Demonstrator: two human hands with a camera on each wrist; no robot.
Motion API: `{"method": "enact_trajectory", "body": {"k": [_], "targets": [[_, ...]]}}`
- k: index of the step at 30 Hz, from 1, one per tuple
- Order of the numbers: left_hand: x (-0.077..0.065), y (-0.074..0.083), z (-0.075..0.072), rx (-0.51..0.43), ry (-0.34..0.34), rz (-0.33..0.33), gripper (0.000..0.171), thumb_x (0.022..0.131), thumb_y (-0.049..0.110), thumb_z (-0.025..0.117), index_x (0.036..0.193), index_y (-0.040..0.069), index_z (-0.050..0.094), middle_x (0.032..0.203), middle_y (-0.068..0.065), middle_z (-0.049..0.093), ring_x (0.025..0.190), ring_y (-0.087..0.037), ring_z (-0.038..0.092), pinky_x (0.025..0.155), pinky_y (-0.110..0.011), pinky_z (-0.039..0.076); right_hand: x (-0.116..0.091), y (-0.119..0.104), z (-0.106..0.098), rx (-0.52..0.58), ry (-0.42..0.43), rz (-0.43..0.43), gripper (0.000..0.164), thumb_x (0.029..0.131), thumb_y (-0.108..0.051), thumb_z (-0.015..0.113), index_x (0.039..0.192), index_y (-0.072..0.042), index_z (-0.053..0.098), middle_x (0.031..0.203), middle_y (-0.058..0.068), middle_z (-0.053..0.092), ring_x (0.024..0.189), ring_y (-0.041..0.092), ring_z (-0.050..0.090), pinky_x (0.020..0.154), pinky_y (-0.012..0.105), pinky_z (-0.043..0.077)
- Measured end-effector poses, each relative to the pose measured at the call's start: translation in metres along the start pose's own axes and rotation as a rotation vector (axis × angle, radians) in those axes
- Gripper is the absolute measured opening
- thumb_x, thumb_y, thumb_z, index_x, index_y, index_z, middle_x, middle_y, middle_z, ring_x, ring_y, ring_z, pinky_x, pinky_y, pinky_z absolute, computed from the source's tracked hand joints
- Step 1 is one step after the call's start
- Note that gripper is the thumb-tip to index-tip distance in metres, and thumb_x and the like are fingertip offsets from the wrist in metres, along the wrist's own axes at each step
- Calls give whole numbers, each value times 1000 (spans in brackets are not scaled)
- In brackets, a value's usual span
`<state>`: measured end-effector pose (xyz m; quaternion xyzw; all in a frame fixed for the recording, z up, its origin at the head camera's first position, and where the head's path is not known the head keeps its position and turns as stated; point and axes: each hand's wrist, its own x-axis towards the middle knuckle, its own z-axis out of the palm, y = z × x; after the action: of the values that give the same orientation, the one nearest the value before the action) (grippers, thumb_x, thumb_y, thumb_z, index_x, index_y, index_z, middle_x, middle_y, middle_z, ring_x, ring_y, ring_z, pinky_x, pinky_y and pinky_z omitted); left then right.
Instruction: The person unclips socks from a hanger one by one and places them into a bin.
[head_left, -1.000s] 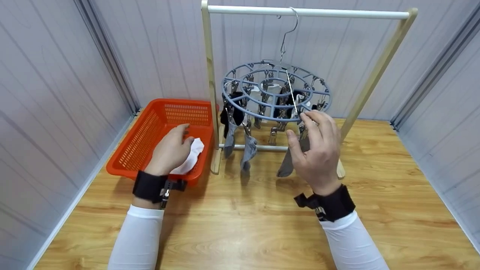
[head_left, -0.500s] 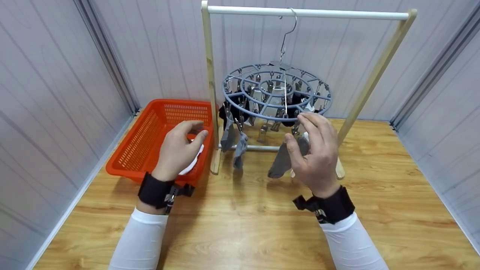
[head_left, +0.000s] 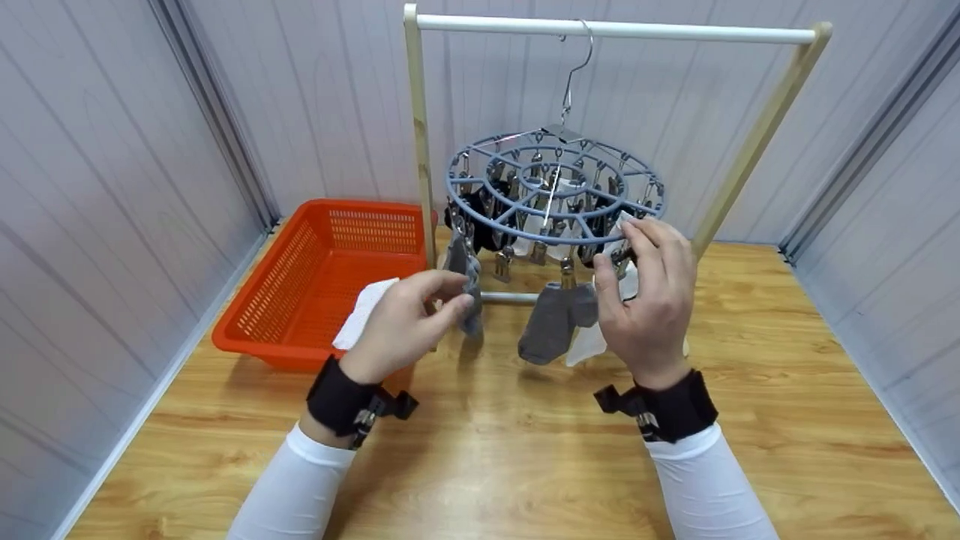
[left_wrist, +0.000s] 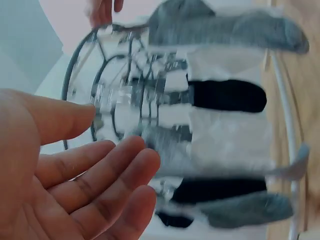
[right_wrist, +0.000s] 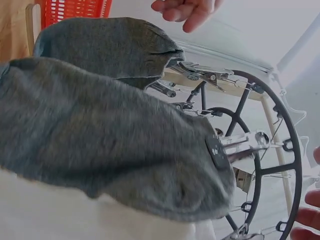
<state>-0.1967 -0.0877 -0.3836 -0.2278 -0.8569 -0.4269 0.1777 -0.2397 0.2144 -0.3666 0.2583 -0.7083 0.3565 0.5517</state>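
Observation:
From a metal hook hangs a round blue-grey clip hanger (head_left: 491, 219) carrying grey, black and white socks. My right hand (head_left: 651, 289) is at its front right rim, fingers loosely bent and fingertips right at the ring. In the right wrist view a grey sock (right_wrist: 115, 135) hangs from a metal clip (right_wrist: 242, 145), and the right fingers (right_wrist: 310, 217) stand beside the ring. My left hand (head_left: 409, 319) is between the basket and the hanger, fingertips overlapping a hanging grey sock (head_left: 470, 315). The left wrist view shows its fingers (left_wrist: 100, 185) spread and holding nothing.
An orange-red basket (head_left: 274, 296) stands at the left with a white sock (head_left: 364, 315) at its right side. A wooden rack with a white top rod (head_left: 675, 30) bears the hanger. Panelled walls (head_left: 885, 195) enclose the wooden tabletop (head_left: 510, 465).
My left hand has moved right, out from over the basket, to the hanging socks. The hanger has turned, its front socks shifting left. My right hand has stayed near the rim.

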Motion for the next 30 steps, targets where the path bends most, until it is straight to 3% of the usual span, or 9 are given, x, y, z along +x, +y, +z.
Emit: {"method": "enact_trajectory", "body": {"k": [3, 7, 12, 15, 19, 23, 30], "targets": [[-1, 6, 16, 8, -43, 31, 33, 109, 24, 77, 136, 6, 74, 117, -4, 78, 94, -14, 68, 82, -37, 60, -1, 0, 1, 1, -9, -3, 41, 100, -23, 74, 129, 6, 75, 130, 26, 72, 127, 47, 62, 120, 54, 43], [-3, 6, 37, 53, -78, 21, 45, 107, 30, 79, 144, 5, 69, 131, -9, 74, 103, -20, 68, 90, -39, 59, -3, -2, 3, 18, -32, -10, 40, 101, -23, 74, 129, 6, 76, 131, 24, 72, 127, 46, 63, 119, 53, 43], [-3, -5, 57, -9, -98, -63, 66, 105, 33, 82, 156, 1, 57, 151, -15, 66, 136, -30, 64, 114, -48, 53, -5, -6, 5, 53, -68, -18, 39, 101, -18, 76, 130, 7, 75, 132, 24, 71, 128, 45, 63, 119, 51, 45], [-2, -12, 65, -99, -107, -126, 72, 103, 33, 84, 159, 1, 53, 153, -16, 65, 143, -30, 60, 121, -51, 46, -5, -7, 5, 63, -91, -20, 39, 101, -17, 76, 132, 7, 74, 133, 24, 71, 128, 45, 63, 119, 50, 45], [-2, -17, 74, -196, -109, -177, 72, 101, 32, 86, 158, 2, 54, 146, -13, 69, 137, -28, 64, 118, -52, 48, -5, -8, 5, 68, -106, -24, 39, 101, -17, 75, 132, 7, 74, 133, 24, 71, 128, 44, 63, 119, 50, 45], [-3, -19, 81, -273, -90, -186, 68, 100, 27, 87, 155, 1, 57, 138, -13, 72, 129, -27, 67, 114, -51, 52, -6, -10, 5, 79, -101, -27, 39, 101, -15, 75, 131, 8, 74, 132, 25, 71, 128, 45, 63, 119, 50, 45], [-5, -19, 90, -388, -41, -220, 72, 98, 19, 89, 157, -1, 53, 132, -15, 74, 117, -27, 71, 97, -46, 62, -6, -12, 5, 92, -102, -30, 39, 100, -15, 76, 132, 7, 75, 133, 24, 71, 129, 44, 63, 118, 50, 45]]}}
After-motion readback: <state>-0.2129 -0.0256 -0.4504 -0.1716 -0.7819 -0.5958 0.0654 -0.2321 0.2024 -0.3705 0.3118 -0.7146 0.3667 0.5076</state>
